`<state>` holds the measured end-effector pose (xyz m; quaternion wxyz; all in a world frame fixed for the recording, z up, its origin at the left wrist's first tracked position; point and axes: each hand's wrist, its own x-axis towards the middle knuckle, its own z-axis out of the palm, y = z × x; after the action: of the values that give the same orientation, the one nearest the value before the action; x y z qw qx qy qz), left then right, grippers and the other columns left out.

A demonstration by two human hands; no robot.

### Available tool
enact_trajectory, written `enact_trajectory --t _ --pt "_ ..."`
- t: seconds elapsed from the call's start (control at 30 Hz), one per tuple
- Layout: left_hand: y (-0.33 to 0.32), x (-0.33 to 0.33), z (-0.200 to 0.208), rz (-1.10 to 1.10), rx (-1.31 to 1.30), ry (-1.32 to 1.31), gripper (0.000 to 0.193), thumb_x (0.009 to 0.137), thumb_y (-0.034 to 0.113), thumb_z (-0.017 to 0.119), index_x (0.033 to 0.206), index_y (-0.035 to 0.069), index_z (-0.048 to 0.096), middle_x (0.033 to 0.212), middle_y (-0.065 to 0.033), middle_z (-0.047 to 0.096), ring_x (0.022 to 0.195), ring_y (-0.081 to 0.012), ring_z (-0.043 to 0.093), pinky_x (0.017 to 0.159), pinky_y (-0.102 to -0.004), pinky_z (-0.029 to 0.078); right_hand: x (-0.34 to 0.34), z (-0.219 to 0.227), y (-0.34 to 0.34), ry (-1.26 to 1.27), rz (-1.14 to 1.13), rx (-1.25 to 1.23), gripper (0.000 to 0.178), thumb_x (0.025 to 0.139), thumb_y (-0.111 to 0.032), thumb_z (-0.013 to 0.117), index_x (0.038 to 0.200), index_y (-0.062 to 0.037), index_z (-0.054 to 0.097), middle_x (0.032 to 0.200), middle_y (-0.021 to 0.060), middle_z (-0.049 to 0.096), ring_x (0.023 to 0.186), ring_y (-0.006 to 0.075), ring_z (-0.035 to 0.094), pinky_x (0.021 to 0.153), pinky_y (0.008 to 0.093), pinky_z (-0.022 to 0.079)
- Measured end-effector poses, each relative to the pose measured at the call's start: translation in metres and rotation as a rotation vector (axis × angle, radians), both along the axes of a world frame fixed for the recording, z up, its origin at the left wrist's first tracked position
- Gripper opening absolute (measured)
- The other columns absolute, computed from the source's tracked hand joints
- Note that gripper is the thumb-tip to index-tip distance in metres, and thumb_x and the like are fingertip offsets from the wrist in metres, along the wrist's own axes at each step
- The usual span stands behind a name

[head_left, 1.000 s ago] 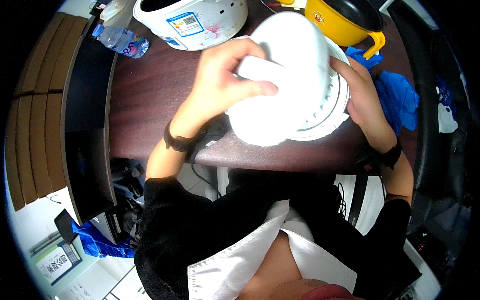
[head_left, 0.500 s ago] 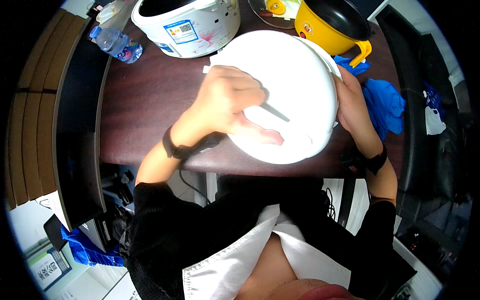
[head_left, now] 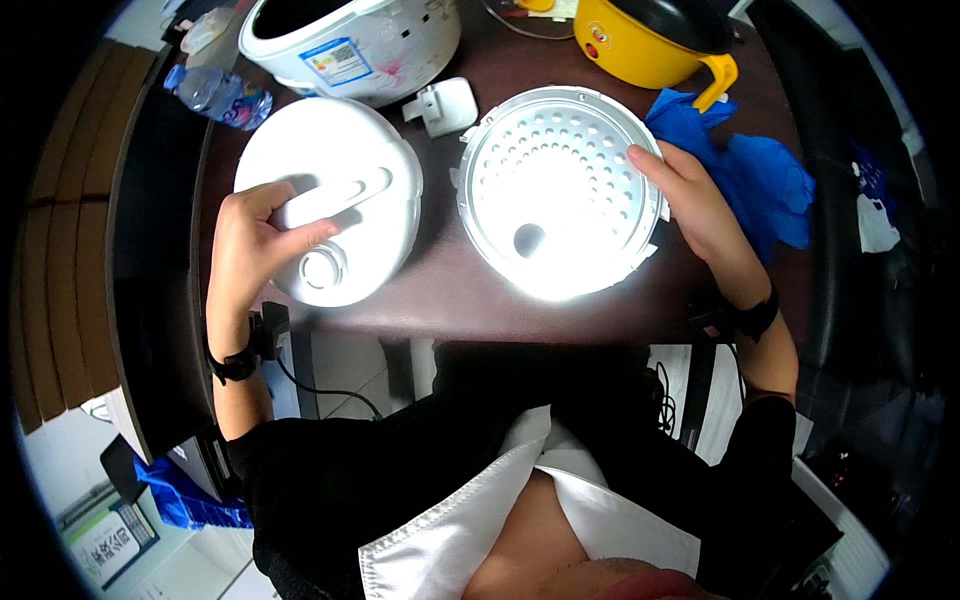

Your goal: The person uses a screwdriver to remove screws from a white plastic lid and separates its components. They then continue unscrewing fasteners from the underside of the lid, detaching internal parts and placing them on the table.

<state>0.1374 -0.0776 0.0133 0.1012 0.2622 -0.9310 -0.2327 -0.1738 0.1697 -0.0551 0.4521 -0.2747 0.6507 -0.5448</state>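
Left hand: my left hand (head_left: 262, 235) is closed on the raised white handle (head_left: 345, 192), thumb on the near side and fingers curled over the far side.
White lid: the round, domed, glossy white plastic lid (head_left: 385, 245) extends to the right of my left hand, its handle in that grip; a raised ring-shaped fitting (head_left: 322, 268) sits just below my left thumb. Whether the lid rests on the table or hangs just above it, I cannot tell.
Right hand: my right hand (head_left: 697, 195) is clamped on the rim of the metal disc, thumb over the upper face, fingers mostly hidden beneath.
Metal disc: the round silver metal disc (head_left: 600, 235), dimpled and set in a white tabbed rim, reaches leftward from my right hand; a dark round spot shows on its near part, and glare washes out its middle.
Between the hands, farther off: a small white plastic piece (head_left: 455, 105).
Beyond my left hand: a white cooker body (head_left: 415, 60) with a pink flower print; left of it, a clear plastic bottle (head_left: 225, 97) on its side.
Beyond my right hand: a yellow pan (head_left: 635, 60) with a dark interior.
Right of my right hand: crumpled blue material (head_left: 770, 195).
Support: a dark reddish-brown tabletop (head_left: 440, 300) beneath.
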Motion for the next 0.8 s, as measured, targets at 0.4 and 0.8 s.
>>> enact_trajectory --t 0.4,0.8 --pt "-0.037 0.029 -0.017 0.249 -0.009 -0.293 0.034 0.073 0.029 0.071 0.074 -0.004 0.063 0.056 -0.0101 0.054 0.049 -0.0136 0.049 0.049 -0.0282 0.037 0.031 -0.004 -0.045 0.481 0.334 0.191 0.051 0.084 -0.043 0.056 0.096 0.0064 0.055 0.056 0.0074 0.056 0.044 0.0108 0.054 0.038 0.0214 0.041" --pt "-0.058 0.031 -0.016 0.090 -0.196 -0.127 0.032 0.079 0.023 0.065 0.100 0.000 0.058 0.095 -0.0122 0.059 0.088 -0.0207 0.053 0.077 -0.0312 0.043 0.014 0.014 -0.032 1.094 0.419 0.350 0.034 0.077 -0.035 0.064 0.092 -0.0063 0.057 0.069 0.0099 0.062 0.063 0.0232 0.061 0.055 0.0318 0.045"
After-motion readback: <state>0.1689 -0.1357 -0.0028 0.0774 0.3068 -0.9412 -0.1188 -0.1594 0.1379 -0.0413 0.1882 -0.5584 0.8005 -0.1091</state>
